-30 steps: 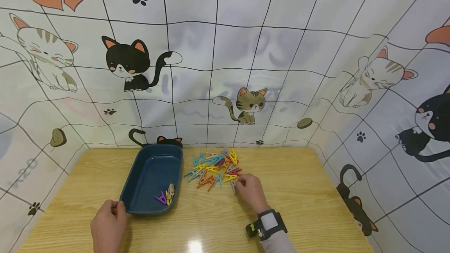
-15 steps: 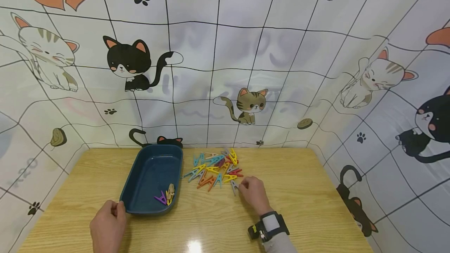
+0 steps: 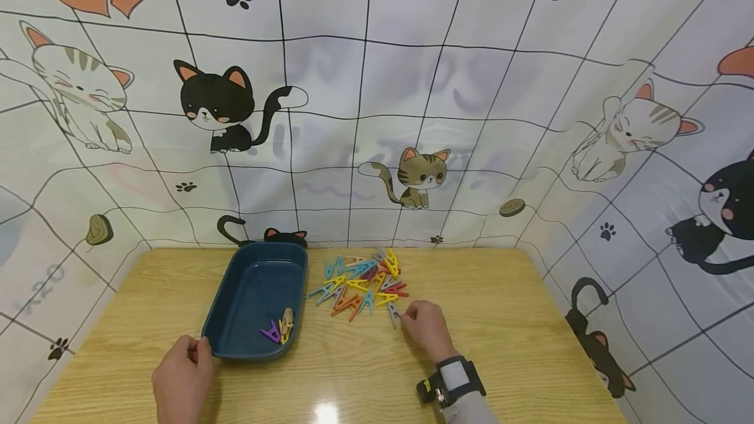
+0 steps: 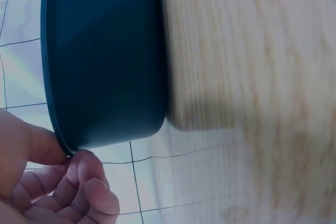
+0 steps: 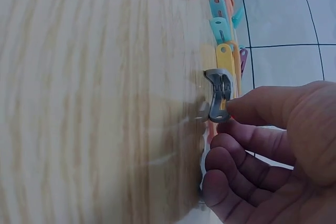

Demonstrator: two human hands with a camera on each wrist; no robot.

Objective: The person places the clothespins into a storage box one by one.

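Small coloured plastic clothespins are strewn in a loose, overlapping pile toward the far edge of a pale wood-grained table. Behind the table and along its sides, a white sheet is hung, printed with black grid lines, cartoon cats, paw prints and orange hearts. By the glossy table top, a bright patch of light is reflected near the front. On the left half, just beside the pile, a dark-blue, round-cornered rectangular tray is set, its long sides running away from the person. At its near left corner, the rim is pinched between the thumb and bent fingers of the left hand. To the right of the pile's near side, the right hand is lowered close to the table, its thumb and forefinger pressed together on one end of a grey plastic clothespin, with the other fingers curled. Around the right wrist, a black strap is worn, and below it a light grey sleeve is seen. Inside the tray, by the near right corner, a purple clothespin, a yellow clothespin and a beige clothespin are gathered. The pinched grey one is held just beside the pile's near right edge; whether it is lifted off the table cannot be told
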